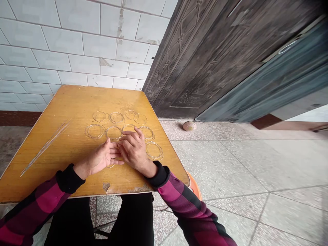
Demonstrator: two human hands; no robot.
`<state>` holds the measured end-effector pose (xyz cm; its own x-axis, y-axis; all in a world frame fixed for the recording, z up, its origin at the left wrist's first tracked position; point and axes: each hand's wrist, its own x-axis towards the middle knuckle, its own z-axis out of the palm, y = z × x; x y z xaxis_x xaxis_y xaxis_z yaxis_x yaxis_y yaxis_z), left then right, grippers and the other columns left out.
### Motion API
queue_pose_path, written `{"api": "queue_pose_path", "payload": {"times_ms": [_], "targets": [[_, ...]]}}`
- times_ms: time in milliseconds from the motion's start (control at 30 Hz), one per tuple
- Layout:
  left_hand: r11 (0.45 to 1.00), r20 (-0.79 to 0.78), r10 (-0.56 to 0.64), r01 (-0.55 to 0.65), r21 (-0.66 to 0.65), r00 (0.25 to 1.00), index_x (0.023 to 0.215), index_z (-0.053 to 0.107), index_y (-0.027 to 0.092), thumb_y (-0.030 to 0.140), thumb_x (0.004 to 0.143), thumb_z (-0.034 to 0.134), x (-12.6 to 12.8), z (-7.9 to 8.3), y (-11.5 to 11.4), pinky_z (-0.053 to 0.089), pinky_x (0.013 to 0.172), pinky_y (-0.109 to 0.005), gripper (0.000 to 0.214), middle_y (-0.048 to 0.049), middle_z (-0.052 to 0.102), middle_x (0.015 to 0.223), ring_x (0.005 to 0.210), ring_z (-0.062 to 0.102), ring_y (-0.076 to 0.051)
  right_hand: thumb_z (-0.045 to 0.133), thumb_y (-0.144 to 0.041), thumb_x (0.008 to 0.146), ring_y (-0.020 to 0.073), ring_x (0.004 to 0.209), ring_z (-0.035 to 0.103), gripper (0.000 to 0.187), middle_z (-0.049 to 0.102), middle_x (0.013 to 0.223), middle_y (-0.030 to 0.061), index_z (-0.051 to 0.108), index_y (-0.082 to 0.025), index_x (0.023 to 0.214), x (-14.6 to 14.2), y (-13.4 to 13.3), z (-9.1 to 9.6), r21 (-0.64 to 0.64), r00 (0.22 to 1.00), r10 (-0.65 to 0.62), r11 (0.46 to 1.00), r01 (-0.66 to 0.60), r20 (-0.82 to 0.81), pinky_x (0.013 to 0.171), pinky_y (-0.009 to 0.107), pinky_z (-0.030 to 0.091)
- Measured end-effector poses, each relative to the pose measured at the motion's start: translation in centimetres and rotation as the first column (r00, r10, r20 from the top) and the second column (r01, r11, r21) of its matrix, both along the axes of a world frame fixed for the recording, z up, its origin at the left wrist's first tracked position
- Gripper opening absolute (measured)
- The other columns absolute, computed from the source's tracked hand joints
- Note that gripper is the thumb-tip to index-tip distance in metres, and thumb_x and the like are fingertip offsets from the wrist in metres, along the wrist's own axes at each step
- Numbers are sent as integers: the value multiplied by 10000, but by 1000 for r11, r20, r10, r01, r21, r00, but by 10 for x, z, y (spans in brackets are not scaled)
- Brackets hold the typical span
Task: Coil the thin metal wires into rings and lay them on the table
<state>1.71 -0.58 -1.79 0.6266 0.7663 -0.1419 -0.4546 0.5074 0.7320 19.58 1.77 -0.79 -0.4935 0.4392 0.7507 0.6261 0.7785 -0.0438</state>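
Observation:
My left hand (101, 157) is turned palm up over the near part of the table, its fingers stretched out and its thumb raised. A thin wire ring (110, 166) shows partly below those fingers, and a faint arc of it seems to cross the palm. My right hand (134, 150) meets the left fingertips, back upward, with several fingers curled in and the index finger lifted. Its fingertips are closed at the wire; the exact grip is hidden. Just beyond both hands lie several coiled wire rings (114, 133), and another ring (154, 150) is beside my right hand.
Straight thin wires (46, 147) lie in a bundle on the left of the yellow wooden table (77, 102). A tiled wall (74, 41) stands behind it, a dark carved door (189, 68) to the right. On the floor are a ball (189, 126) and an orange object (195, 187) by the table edge.

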Motion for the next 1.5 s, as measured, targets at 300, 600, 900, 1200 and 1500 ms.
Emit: {"api": "queue_pose_path", "payload": {"times_ms": [300, 600, 900, 1200, 1500], "targets": [[987, -117, 130, -140, -83, 985, 925, 664, 117, 814, 803, 453, 4, 4, 2, 513, 780, -347, 738, -146, 702, 903, 879, 650, -231, 546, -142, 915, 216, 1021, 660, 109, 707, 821, 25, 617, -207, 864, -2, 1, -1, 49, 1000, -27, 998, 27, 12, 1093, 498, 350], [978, -194, 206, -209, 8, 959, 828, 634, 129, 865, 726, 486, 5, 7, 2, 532, 643, -302, 757, -94, 676, 761, 733, 646, -195, 538, -135, 910, 213, 1020, 632, 124, 683, 821, 45, 622, -192, 839, -6, 1, -2, 61, 997, -57, 997, 54, 44, 1081, 485, 348], [975, -213, 220, -217, 37, 952, 864, 620, 137, 870, 705, 506, 6, 6, 3, 530, 599, -298, 759, -97, 684, 768, 739, 657, -208, 507, -117, 912, 207, 1004, 610, 166, 661, 821, 37, 616, -211, 830, -7, 2, -4, 59, 997, -56, 997, 53, 55, 1080, 486, 341], [958, -210, 283, -265, 111, 936, 925, 640, 127, 862, 717, 503, 9, 3, 0, 535, 595, -292, 775, -98, 689, 819, 737, 649, -195, 485, -126, 896, 213, 932, 601, 162, 672, 862, 63, 594, -206, 807, -7, 3, -6, 94, 985, -128, 989, 117, 118, 1031, 473, 384], [837, -350, 527, -402, 370, 775, 871, 711, 154, 524, 795, 705, -7, 8, 5, 503, 823, -352, 378, -90, 713, 902, 867, 641, -217, 504, -92, 901, 217, 925, 582, 162, 668, 881, 72, 618, -190, 843, -4, 3, -2, -32, 987, -103, 994, 108, 125, 1038, 468, 379]]}}
